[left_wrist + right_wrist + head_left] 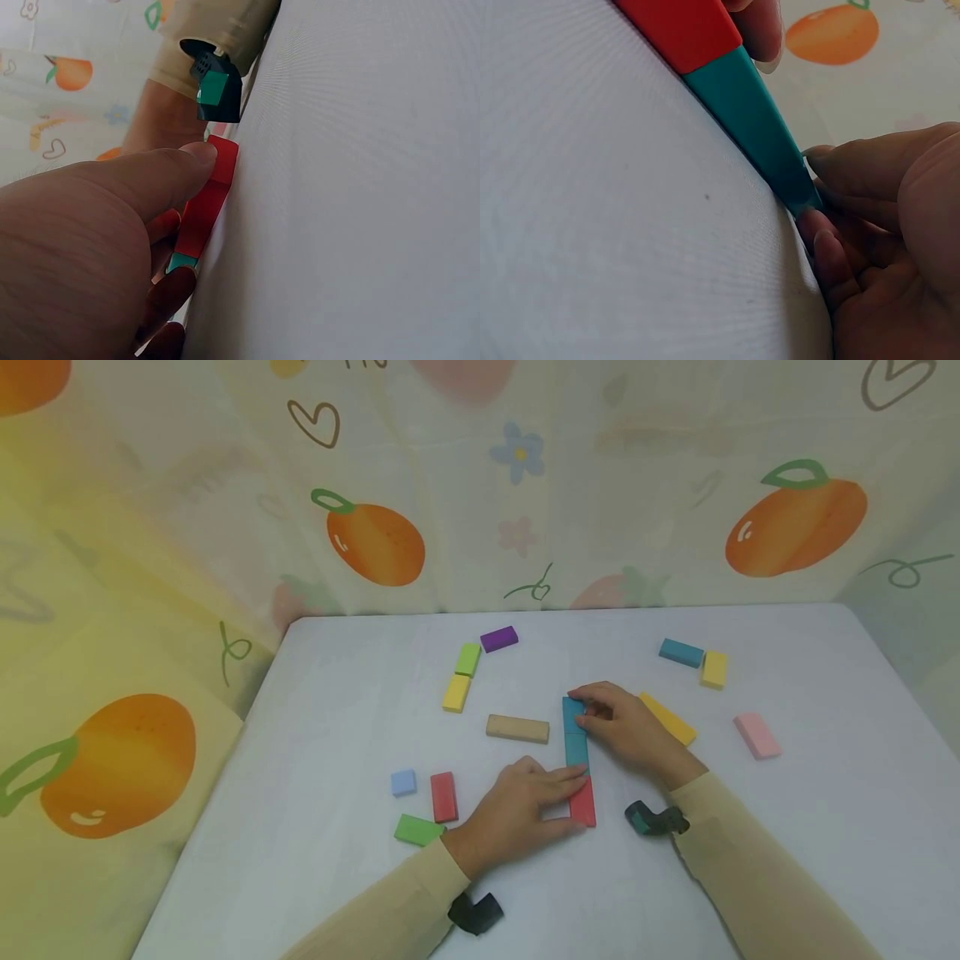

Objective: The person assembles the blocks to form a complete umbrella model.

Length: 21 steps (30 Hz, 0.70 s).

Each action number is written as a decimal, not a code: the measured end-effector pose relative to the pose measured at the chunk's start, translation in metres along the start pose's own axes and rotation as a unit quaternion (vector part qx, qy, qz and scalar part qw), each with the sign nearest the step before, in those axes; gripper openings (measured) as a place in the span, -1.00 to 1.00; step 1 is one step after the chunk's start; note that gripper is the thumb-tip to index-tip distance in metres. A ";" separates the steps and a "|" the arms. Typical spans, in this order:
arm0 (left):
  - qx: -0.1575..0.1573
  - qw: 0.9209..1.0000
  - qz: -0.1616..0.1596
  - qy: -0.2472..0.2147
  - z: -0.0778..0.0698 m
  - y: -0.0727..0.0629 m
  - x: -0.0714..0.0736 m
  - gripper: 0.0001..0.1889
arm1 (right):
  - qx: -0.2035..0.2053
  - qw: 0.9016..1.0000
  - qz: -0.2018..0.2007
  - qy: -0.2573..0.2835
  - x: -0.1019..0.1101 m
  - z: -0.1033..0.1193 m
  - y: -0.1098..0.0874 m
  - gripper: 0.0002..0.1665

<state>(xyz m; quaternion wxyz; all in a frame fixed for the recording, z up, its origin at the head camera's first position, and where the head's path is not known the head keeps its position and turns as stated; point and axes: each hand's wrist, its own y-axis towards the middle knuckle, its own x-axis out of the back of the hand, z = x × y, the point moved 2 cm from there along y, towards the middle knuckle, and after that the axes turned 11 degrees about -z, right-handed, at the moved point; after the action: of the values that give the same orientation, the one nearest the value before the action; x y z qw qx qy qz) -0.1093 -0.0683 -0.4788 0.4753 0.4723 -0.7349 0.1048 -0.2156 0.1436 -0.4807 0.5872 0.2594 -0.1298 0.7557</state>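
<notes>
Two teal blocks and a red block (582, 803) lie end to end in a straight row on the white table. At the near end of the row, my left hand (517, 814) holds the red block, thumb on its near end and fingers by its joint with the nearer teal block (576, 749). My right hand (630, 727) pinches the farther teal block (572, 713) between thumb and fingers. In the right wrist view the red block (682, 30) meets the teal piece (742, 112). The left thumb (176, 169) covers part of the red block in the left wrist view.
Left of the row lie a beige block (517, 728), a second red block (443, 797), a green block (418, 830) and a light blue block (403, 782). A long yellow block (667, 719) sits partly behind the right hand. A pink block (757, 736) lies farther right.
</notes>
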 end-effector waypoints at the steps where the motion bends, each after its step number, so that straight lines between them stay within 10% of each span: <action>1: 0.000 1.000 0.000 0.001 0.000 0.000 0.000 -0.34 | 0.001 1.000 0.000 0.002 0.000 0.000 0.000 -0.53; 21: 0.013 1.000 0.010 0.001 -0.003 -0.001 0.002 -0.30 | 0.010 1.000 0.004 0.001 0.002 -0.003 -0.001 -0.52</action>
<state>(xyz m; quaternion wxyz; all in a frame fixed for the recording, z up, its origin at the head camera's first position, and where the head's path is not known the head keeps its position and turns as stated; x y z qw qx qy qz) -0.1070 -0.0684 -0.4760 0.4689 0.4708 -0.7377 0.1193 -0.2156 0.1469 -0.4825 0.5816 0.2643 -0.1223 0.7596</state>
